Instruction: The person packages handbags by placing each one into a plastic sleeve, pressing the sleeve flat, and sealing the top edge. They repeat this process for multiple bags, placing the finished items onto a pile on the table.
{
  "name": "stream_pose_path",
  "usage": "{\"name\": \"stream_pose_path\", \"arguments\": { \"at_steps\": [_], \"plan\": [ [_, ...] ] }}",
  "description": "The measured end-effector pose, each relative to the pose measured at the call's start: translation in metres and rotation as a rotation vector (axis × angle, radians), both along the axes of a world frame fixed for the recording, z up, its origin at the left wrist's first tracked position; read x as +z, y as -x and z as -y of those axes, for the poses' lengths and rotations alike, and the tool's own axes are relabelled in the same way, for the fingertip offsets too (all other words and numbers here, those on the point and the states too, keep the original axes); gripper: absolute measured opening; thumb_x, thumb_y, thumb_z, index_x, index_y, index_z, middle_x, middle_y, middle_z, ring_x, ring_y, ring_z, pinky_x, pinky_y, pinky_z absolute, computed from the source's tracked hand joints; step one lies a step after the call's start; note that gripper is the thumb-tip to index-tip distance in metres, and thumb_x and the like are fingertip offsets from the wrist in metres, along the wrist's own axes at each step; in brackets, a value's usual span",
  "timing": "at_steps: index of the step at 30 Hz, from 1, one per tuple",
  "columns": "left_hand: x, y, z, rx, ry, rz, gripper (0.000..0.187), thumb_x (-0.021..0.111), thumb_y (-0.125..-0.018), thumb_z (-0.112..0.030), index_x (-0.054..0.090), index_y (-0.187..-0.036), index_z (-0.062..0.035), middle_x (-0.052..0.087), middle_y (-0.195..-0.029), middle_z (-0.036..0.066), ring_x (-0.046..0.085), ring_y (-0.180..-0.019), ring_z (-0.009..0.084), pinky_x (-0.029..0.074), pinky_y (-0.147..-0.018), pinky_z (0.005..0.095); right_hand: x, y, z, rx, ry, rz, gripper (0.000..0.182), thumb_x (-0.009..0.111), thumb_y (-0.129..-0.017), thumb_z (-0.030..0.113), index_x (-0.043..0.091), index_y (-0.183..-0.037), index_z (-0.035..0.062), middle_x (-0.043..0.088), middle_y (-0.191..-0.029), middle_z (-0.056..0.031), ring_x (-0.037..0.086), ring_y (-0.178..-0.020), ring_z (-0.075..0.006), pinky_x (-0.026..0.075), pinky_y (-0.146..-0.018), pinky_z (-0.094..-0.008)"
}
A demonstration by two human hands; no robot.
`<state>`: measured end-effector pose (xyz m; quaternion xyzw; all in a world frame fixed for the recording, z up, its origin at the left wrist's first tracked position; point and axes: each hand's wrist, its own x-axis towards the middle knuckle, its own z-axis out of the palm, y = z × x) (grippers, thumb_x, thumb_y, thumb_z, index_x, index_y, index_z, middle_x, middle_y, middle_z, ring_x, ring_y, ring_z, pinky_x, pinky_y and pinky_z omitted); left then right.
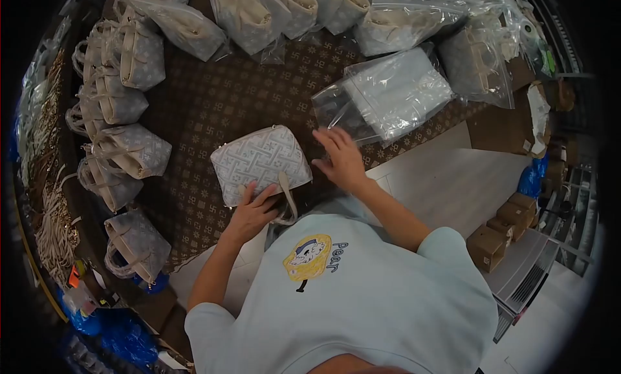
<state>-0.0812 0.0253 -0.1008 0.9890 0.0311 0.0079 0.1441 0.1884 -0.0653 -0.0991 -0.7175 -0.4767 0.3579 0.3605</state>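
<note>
A pale patterned handbag (pixel 262 159) lies on the brown patterned cloth (pixel 213 102) in front of me, its cream handle toward my body. My left hand (pixel 253 212) rests on the bag's near edge with its fingers apart. To the right of the bag, my right hand (pixel 339 159) is raised with spread, slightly bent fingers and holds nothing. Just beyond it lies a stack of clear plastic bags (pixel 398 93), whose loose transparent edge reaches close to my right fingertips.
Several similar handbags (pixel 132 151) line the left side. More, wrapped in clear plastic (pixel 411 21), stand along the far edge. Cream straps (pixel 55 228) hang at far left. Cardboard boxes (pixel 485 246) and a grey slatted unit (pixel 524 277) are at right.
</note>
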Motion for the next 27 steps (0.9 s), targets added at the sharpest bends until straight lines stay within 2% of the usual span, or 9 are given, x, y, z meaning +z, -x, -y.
{"name": "stream_pose_path", "arguments": {
  "at_steps": [1,3,9,13,17,19,21,23,27],
  "plan": [
    [0.002,0.001,0.002,0.021,-0.01,-0.007,0.017,0.059,-0.076,-0.016,0.066,-0.089,-0.022,0.056,-0.119,-0.004,0.029,-0.133,0.0196,0.013,-0.109,0.053,0.018,-0.01,0.006,0.058,-0.104,0.681,0.082,0.077,-0.065,0.022,0.036,-0.135,0.0099,0.041,-0.134,-0.014,0.032,-0.13,-0.0312,0.03,-0.102,-0.0462],
    [0.005,-0.007,0.007,0.007,0.039,-0.017,0.014,0.06,-0.074,-0.016,0.066,-0.087,-0.0189,0.056,-0.118,-0.002,0.029,-0.133,0.0201,0.013,-0.109,0.0518,0.0,-0.04,0.012,0.062,0.138,0.911,0.08,0.076,-0.061,0.024,0.041,-0.133,0.0158,0.033,-0.14,-0.0122,0.023,-0.133,-0.0352,0.02,-0.106,-0.0518],
    [0.048,-0.025,0.004,0.103,0.289,-0.001,0.029,0.072,-0.069,-0.024,0.065,-0.096,-0.0148,0.055,-0.119,0.003,0.035,-0.128,0.0254,0.02,-0.108,0.0498,0.001,-0.092,0.005,0.122,-0.068,0.861,0.009,0.066,-0.075,0.018,0.064,-0.08,0.0113,0.066,-0.086,-0.0054,0.055,-0.105,-0.0317,0.04,-0.093,-0.0478],
    [0.071,-0.036,-0.006,0.594,0.704,0.269,0.047,0.074,-0.07,-0.03,0.061,-0.111,-0.0113,0.054,-0.122,0.007,0.037,-0.127,0.0275,0.031,-0.101,0.0487,0.086,-0.036,-0.038,-0.119,-0.21,-0.176,0.011,0.058,-0.089,0.017,0.062,-0.088,0.0072,0.065,-0.082,-0.005,0.063,-0.07,-0.0157,0.049,-0.065,-0.0249],
    [0.062,-0.049,-0.017,0.906,1.563,0.536,0.093,0.07,-0.071,-0.051,0.024,-0.142,-0.013,0.036,-0.14,0.009,0.034,-0.129,0.03,0.038,-0.095,0.046,0.173,0.022,-0.056,0.214,-0.4,-0.897,0.018,0.052,-0.093,0.02,0.058,-0.096,0.003,0.064,-0.085,-0.0051,0.062,-0.075,-0.0121,0.05,-0.066,-0.0249],
    [0.072,-0.046,-0.03,0.815,1.737,0.717,0.108,0.068,-0.069,-0.06,0.006,-0.145,-0.014,0.025,-0.145,0.011,0.031,-0.131,0.0307,0.038,-0.095,0.0449,0.187,0.035,-0.06,0.407,-0.417,-1.545,0.02,0.048,-0.095,0.018,0.053,-0.105,0.0017,0.063,-0.092,-0.0058,0.063,-0.075,-0.0137,0.05,-0.066,-0.024],
    [0.059,-0.029,-0.041,0.627,1.921,0.806,0.104,0.068,-0.072,-0.056,0.008,-0.145,-0.0122,0.025,-0.145,0.013,0.028,-0.132,0.03,0.036,-0.097,0.0445,0.17,0.021,-0.067,0.568,-0.368,-1.623,0.021,0.042,-0.097,0.02,0.051,-0.109,0.0052,0.062,-0.097,-0.0084,0.064,-0.079,-0.0172,0.054,-0.068,-0.0284],
    [0.072,-0.021,-0.047,0.558,1.94,0.762,0.101,0.071,-0.073,-0.047,0.01,-0.145,-0.0102,0.024,-0.146,0.013,0.027,-0.133,0.0294,0.034,-0.099,0.0456,0.167,0.013,-0.069,0.226,-0.245,-1.74,0.025,0.04,-0.097,0.027,0.05,-0.11,0.0081,0.062,-0.1,-0.0112,0.065,-0.081,-0.0214,0.057,-0.069,-0.0357],
    [0.087,-0.043,-0.059,0.752,1.119,0.712,0.084,0.072,-0.075,-0.025,0.023,-0.141,-0.0084,0.04,-0.135,0.011,0.04,-0.124,0.023,0.038,-0.095,0.0363,0.165,0.013,-0.057,0.224,-0.143,-2.054,0.027,0.033,-0.099,0.028,0.048,-0.115,0.011,0.059,-0.109,-0.0136,0.063,-0.091,-0.0257,0.058,-0.065,-0.0408]
  ]
}}
